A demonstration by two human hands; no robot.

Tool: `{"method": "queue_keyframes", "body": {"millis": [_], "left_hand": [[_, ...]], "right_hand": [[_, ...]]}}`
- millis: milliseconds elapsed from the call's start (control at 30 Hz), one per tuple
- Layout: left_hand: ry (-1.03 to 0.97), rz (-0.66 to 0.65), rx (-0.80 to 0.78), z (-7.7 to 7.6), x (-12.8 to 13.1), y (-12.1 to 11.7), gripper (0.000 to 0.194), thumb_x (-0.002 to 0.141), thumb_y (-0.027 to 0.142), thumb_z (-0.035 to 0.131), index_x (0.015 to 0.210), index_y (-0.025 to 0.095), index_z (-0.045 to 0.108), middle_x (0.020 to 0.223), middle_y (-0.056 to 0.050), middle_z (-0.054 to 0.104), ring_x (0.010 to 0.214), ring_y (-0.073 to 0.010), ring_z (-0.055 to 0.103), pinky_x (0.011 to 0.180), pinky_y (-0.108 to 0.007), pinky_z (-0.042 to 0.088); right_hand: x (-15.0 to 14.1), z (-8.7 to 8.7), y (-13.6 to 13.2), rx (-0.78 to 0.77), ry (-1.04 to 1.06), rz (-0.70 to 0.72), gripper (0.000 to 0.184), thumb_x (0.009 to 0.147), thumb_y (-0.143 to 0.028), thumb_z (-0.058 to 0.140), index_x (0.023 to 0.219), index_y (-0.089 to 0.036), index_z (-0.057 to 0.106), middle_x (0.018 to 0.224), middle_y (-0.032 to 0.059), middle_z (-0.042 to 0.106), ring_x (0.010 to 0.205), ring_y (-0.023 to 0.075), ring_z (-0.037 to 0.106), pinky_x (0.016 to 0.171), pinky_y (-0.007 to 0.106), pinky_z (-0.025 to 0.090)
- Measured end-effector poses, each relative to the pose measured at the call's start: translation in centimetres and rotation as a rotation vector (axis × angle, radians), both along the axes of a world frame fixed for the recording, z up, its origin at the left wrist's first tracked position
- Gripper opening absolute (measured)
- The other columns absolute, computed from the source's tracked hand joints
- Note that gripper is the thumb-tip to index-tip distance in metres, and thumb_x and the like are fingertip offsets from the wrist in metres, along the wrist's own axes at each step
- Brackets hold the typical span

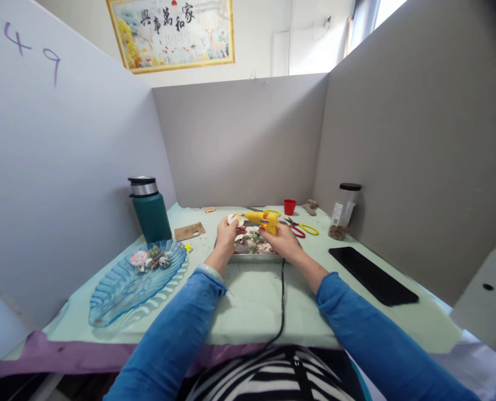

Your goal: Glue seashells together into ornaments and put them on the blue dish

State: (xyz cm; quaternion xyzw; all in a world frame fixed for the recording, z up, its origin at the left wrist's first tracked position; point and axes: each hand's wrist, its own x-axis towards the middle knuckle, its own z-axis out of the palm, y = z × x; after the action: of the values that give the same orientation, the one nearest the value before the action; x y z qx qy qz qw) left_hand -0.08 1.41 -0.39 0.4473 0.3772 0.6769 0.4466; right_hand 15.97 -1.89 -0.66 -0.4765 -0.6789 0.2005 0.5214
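Observation:
In my right hand (282, 240) is a yellow glue gun (264, 219), its nozzle pointing left. A black cord (282, 301) runs from below that hand down to the table's front edge. My left hand (226, 236) pinches a small whitish shell-like piece (236, 218), with the nozzle at or very near it; I cannot tell if they touch. Beneath both hands lies a metal tray (256, 258) of shells and small pieces, partly covered by the hands.
On the left are a blue glass dish (122, 295) with shells, a green bottle (151, 217) and a cardboard piece (189, 231). Scissors (300, 227), a red cup (290, 207), a clear jar (345, 211) and a black slab (373, 275) lie right. Grey partitions (239, 145) surround the table.

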Motion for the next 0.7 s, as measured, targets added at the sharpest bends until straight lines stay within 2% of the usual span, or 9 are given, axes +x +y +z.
{"method": "queue_keyframes", "body": {"millis": [233, 500, 700], "left_hand": [[0.064, 0.034, -0.025, 0.10, 0.02, -0.35, 0.022, 0.067, 0.022, 0.061, 0.086, 0.013, 0.058, 0.071, -0.001, 0.060, 0.051, -0.0081, 0.053, 0.047, -0.020, 0.045], [0.142, 0.082, 0.013, -0.03, -0.06, -0.32, 0.019, 0.067, 0.023, 0.061, 0.084, 0.014, 0.060, 0.073, -0.001, 0.059, 0.053, -0.0087, 0.052, 0.045, -0.020, 0.044], [0.176, 0.073, 0.032, -0.09, 0.17, -0.29, 0.017, 0.069, 0.026, 0.061, 0.082, 0.015, 0.059, 0.071, 0.000, 0.058, 0.051, -0.0081, 0.051, 0.045, -0.019, 0.043]], "right_hand": [[0.02, 0.13, -0.06, -0.022, -0.031, 0.000, 0.025, 0.072, -0.041, 0.057, 0.071, -0.016, 0.062, 0.057, -0.0005, 0.052, 0.056, 0.0137, 0.047, 0.054, 0.025, 0.036], [-0.02, 0.06, -0.23, -0.038, 0.002, 0.001, 0.026, 0.073, -0.041, 0.056, 0.073, -0.016, 0.062, 0.053, -0.0011, 0.049, 0.056, 0.0148, 0.049, 0.053, 0.025, 0.036], [0.01, -0.09, 0.06, -0.016, -0.012, -0.014, 0.028, 0.071, -0.042, 0.057, 0.075, -0.015, 0.064, 0.059, 0.0009, 0.055, 0.057, 0.0146, 0.049, 0.054, 0.025, 0.037]]}}
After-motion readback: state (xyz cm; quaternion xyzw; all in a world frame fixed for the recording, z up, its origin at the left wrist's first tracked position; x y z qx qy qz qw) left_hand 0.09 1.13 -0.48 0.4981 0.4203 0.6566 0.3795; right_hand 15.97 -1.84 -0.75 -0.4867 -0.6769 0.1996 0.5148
